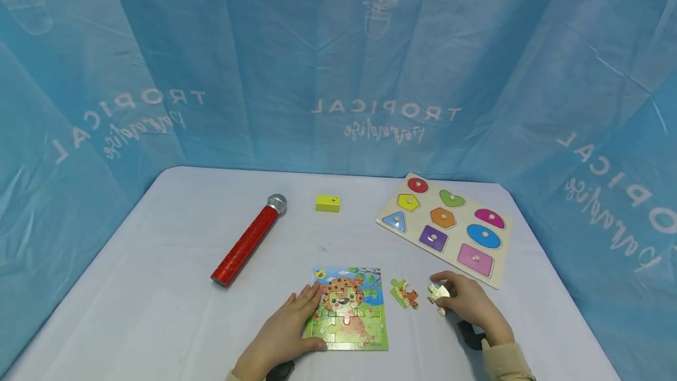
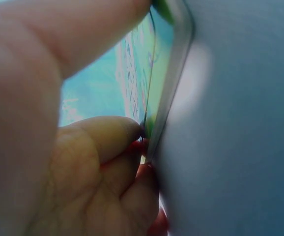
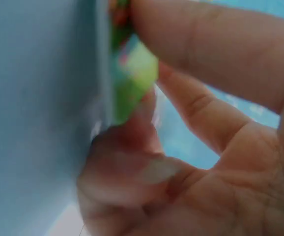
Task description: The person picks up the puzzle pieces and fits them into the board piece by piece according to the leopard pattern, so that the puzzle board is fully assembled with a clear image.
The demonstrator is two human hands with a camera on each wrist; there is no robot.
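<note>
A square jigsaw puzzle (image 1: 346, 310) with a spotted cub lies flat at the front middle of the table, its lower right part paler than the rest. My left hand (image 1: 288, 328) rests along its left edge, fingers extended over the border and thumb at the lower left corner. In the left wrist view the thumb and fingertips touch the board's edge (image 2: 169, 93). To the right, my right hand (image 1: 471, 301) pinches a jigsaw piece (image 1: 438, 296) between thumb and fingers, close over the table. The right wrist view shows this piece (image 3: 132, 78) blurred, with green and yellow print.
Another jigsaw piece (image 1: 404, 294) lies between the puzzle and my right hand. Behind are a wooden shape board (image 1: 412, 234) with knobbed shapes, a yellow block (image 1: 328, 203) and a red toy microphone (image 1: 248, 243). Blue curtains (image 1: 338, 63) surround the white table (image 1: 158, 287).
</note>
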